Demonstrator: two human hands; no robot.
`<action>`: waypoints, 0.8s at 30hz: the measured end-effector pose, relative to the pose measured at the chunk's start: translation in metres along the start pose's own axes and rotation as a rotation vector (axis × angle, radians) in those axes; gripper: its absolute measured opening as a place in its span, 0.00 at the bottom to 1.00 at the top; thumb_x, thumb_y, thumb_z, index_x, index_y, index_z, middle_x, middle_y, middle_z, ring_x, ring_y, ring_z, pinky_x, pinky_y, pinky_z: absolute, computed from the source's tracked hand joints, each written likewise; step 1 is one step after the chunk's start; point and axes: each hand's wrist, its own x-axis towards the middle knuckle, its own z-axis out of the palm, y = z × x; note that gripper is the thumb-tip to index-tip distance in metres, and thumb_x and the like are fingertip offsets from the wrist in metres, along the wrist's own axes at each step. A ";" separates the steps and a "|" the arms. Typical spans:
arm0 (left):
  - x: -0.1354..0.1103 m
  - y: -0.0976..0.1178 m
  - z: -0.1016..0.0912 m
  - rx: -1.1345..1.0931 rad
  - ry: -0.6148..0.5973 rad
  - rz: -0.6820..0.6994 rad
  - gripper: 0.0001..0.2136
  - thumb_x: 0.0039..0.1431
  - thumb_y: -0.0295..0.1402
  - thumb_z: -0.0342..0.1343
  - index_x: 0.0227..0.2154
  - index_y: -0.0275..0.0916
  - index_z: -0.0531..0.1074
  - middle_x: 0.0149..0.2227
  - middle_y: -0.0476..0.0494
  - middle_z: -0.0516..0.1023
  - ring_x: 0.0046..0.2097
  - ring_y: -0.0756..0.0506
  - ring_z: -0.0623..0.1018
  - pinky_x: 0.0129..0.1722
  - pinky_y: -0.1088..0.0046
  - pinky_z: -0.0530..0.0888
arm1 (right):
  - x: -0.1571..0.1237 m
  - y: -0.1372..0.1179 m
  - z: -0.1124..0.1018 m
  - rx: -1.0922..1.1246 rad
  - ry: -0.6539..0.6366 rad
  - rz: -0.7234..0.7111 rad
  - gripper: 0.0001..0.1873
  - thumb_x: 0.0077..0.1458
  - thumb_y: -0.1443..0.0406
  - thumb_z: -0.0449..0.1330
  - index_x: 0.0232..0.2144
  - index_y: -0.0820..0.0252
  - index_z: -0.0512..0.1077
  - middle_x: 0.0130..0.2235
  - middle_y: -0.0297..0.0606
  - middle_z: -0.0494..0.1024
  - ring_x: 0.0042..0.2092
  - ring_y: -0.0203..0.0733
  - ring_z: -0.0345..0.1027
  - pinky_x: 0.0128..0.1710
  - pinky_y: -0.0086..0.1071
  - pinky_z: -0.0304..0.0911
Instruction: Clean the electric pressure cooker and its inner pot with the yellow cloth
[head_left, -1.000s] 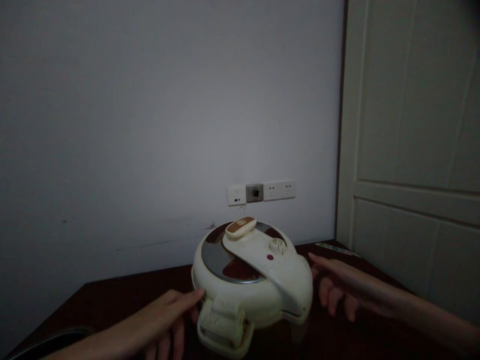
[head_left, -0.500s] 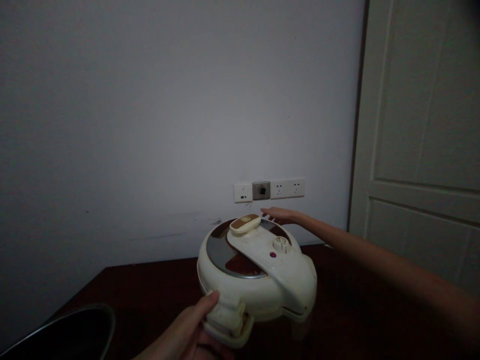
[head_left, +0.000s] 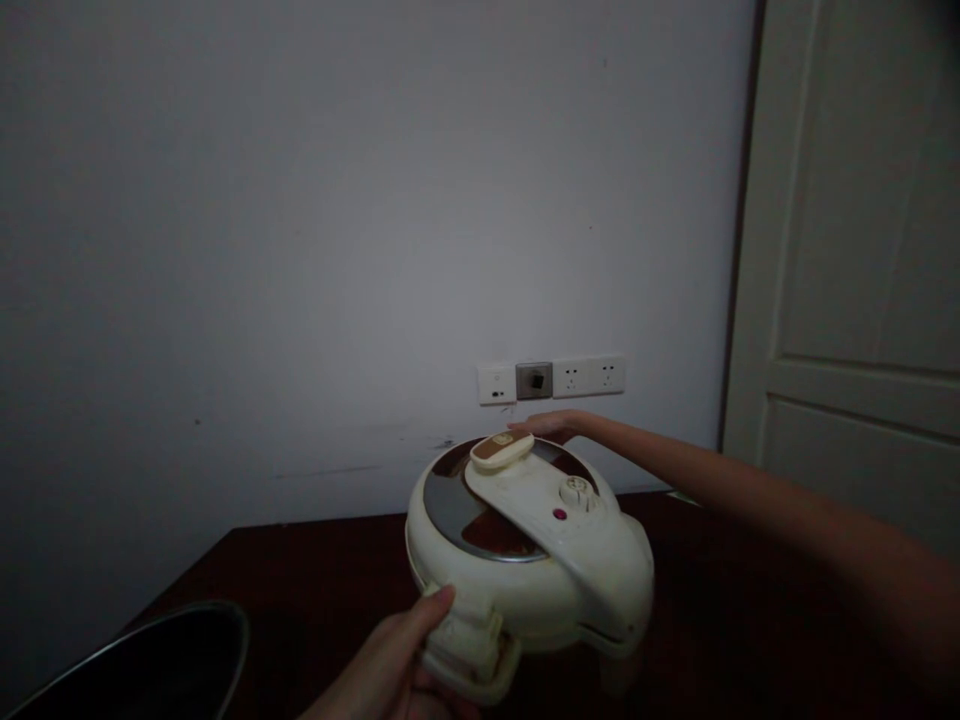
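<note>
A cream-white pressure cooker lid [head_left: 517, 575] sits low in the centre, tilted toward me. It has a brown-topped handle [head_left: 502, 450], a round steam valve [head_left: 576, 492] and a small red button [head_left: 559, 514]. My left hand [head_left: 405, 645] is closed round the lug on its near side, thumb on top and fingers underneath. My right hand [head_left: 551, 425] reaches over from the right and holds the lid's far edge. Its fingers are partly hidden behind the lid and handle. The underside of the lid is out of sight.
A dark pot [head_left: 165, 650] with a thin rim stands at the lower left, cut off by the frame. The dark red-brown table [head_left: 300, 560] meets a pale wall with a row of sockets [head_left: 589, 376]. A panelled door [head_left: 855, 300] is on the right.
The view has shifted slightly, so everything sits a little further right. My right hand has come in closer against the lid's far edge. My left hand keeps its hold.
</note>
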 end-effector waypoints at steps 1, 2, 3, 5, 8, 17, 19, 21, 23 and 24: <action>-0.002 0.001 0.000 -0.009 -0.013 0.017 0.21 0.56 0.51 0.49 0.31 0.34 0.73 0.20 0.41 0.75 0.25 0.48 0.75 0.25 0.77 0.69 | 0.001 0.000 -0.002 -0.011 -0.006 0.028 0.26 0.59 0.49 0.47 0.39 0.66 0.71 0.36 0.45 0.77 0.36 0.41 0.73 0.41 0.39 0.68; -0.004 0.002 0.001 -0.021 -0.029 0.035 0.21 0.55 0.50 0.50 0.32 0.35 0.73 0.21 0.41 0.75 0.26 0.47 0.76 0.25 0.76 0.70 | 0.001 0.000 -0.004 -0.023 -0.002 0.055 0.26 0.59 0.49 0.48 0.39 0.66 0.71 0.35 0.45 0.78 0.35 0.41 0.73 0.40 0.39 0.68; -0.005 0.003 0.001 -0.035 -0.045 0.049 0.20 0.54 0.50 0.51 0.33 0.35 0.73 0.21 0.42 0.75 0.27 0.46 0.76 0.26 0.75 0.71 | 0.001 0.000 -0.006 -0.037 0.010 0.079 0.26 0.57 0.48 0.50 0.38 0.66 0.71 0.34 0.44 0.77 0.34 0.41 0.73 0.39 0.39 0.68; -0.006 0.003 0.002 -0.053 -0.069 0.061 0.20 0.54 0.50 0.52 0.35 0.35 0.72 0.21 0.41 0.76 0.29 0.45 0.77 0.29 0.73 0.71 | 0.001 0.001 -0.011 -0.066 0.040 0.111 0.27 0.54 0.46 0.52 0.36 0.66 0.71 0.32 0.44 0.77 0.32 0.41 0.72 0.37 0.38 0.69; -0.002 0.002 0.002 -0.069 -0.092 0.064 0.21 0.55 0.49 0.51 0.37 0.34 0.72 0.23 0.41 0.76 0.33 0.43 0.78 0.33 0.71 0.72 | 0.003 0.000 -0.017 -0.099 0.083 0.149 0.29 0.53 0.44 0.52 0.34 0.66 0.71 0.31 0.44 0.76 0.30 0.41 0.72 0.34 0.38 0.69; -0.016 0.008 0.009 -0.201 -0.077 -0.086 0.24 0.54 0.46 0.49 0.44 0.30 0.69 0.38 0.36 0.78 0.37 0.43 0.79 0.34 0.73 0.69 | 0.013 -0.003 -0.013 -0.097 0.202 0.249 0.27 0.56 0.46 0.48 0.37 0.64 0.69 0.28 0.43 0.75 0.28 0.43 0.71 0.29 0.39 0.68; -0.022 0.009 0.015 -0.216 -0.036 -0.068 0.23 0.53 0.41 0.48 0.44 0.27 0.70 0.39 0.35 0.78 0.36 0.44 0.79 0.34 0.74 0.69 | 0.015 -0.005 -0.011 -0.090 0.231 0.261 0.25 0.58 0.48 0.47 0.37 0.64 0.68 0.27 0.42 0.74 0.27 0.43 0.70 0.28 0.39 0.68; -0.024 0.009 0.020 -0.240 -0.027 -0.064 0.23 0.51 0.38 0.48 0.44 0.23 0.70 0.39 0.34 0.78 0.36 0.44 0.79 0.35 0.74 0.70 | 0.018 -0.007 -0.010 -0.083 0.256 0.262 0.24 0.60 0.50 0.45 0.38 0.64 0.68 0.27 0.42 0.73 0.26 0.42 0.69 0.28 0.38 0.67; -0.026 0.008 0.025 -0.257 -0.027 -0.071 0.23 0.50 0.35 0.48 0.45 0.22 0.70 0.39 0.33 0.78 0.37 0.43 0.79 0.38 0.73 0.70 | 0.021 -0.010 -0.008 -0.072 0.270 0.258 0.23 0.61 0.51 0.44 0.38 0.65 0.67 0.27 0.41 0.73 0.25 0.41 0.69 0.28 0.38 0.67; -0.027 0.007 0.027 -0.265 -0.018 -0.070 0.23 0.49 0.34 0.48 0.45 0.22 0.70 0.40 0.33 0.78 0.38 0.43 0.79 0.39 0.72 0.70 | 0.024 -0.013 -0.006 -0.064 0.272 0.255 0.23 0.61 0.51 0.44 0.38 0.65 0.67 0.27 0.41 0.73 0.25 0.41 0.69 0.28 0.38 0.67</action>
